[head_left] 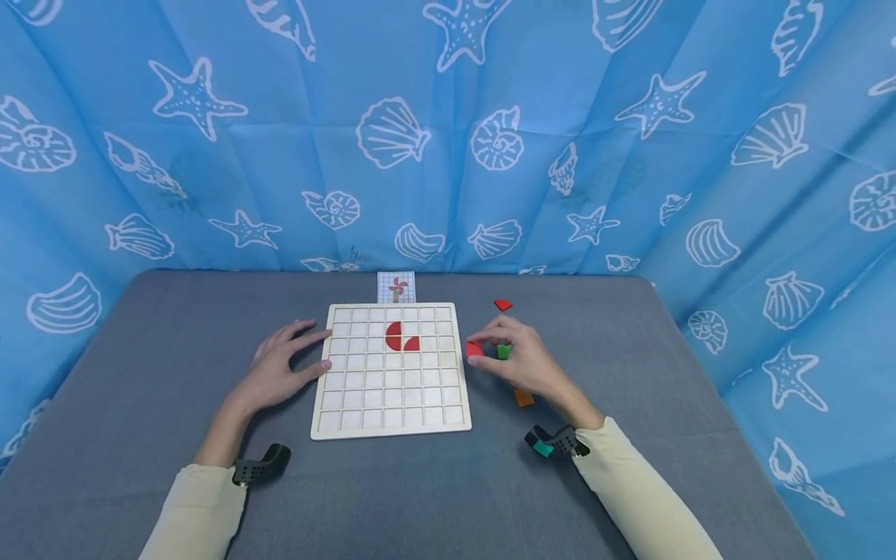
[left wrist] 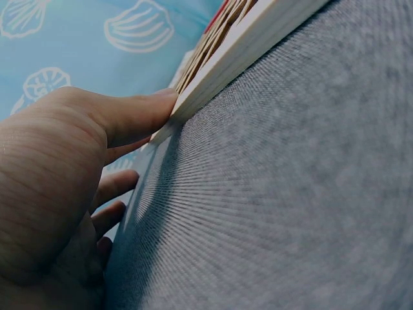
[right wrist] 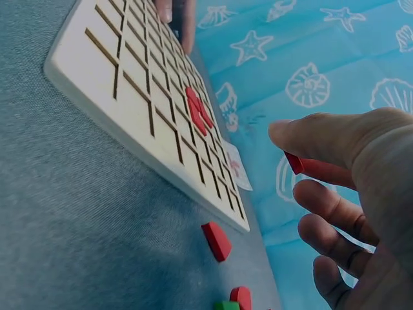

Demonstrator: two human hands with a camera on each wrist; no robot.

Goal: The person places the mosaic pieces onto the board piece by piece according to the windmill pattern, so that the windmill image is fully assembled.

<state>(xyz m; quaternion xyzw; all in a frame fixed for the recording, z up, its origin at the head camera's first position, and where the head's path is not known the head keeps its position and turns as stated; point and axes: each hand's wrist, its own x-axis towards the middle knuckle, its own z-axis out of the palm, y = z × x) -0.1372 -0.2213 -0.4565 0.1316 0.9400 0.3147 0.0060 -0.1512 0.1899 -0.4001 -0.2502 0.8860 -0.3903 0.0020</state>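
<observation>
A pale square grid board [head_left: 355, 420] lies on the table with red curved pieces [head_left: 393, 343] in its cells. At the board's left edge, my left hand [head_left: 283, 369] touches the rim with the thumb and a fingertip, its fingers extended. My right hand [head_left: 514, 354] is just off the board's right edge. Between its thumb and index finger it pinches a small red piece [right wrist: 294, 163], mostly hidden in the right wrist view. The other fingers are loosely bent. Below that hand, another red piece [right wrist: 216, 241] lies on the table near the board.
A green piece [head_left: 504, 351] and an orange piece [head_left: 523, 398] lie partly hidden by the right hand. Farther back is a red piece [head_left: 502, 304]. A pattern card [head_left: 383, 287] with a pinwheel picture lies behind the board. A blue shell-print curtain [head_left: 448, 194] borders the grey table.
</observation>
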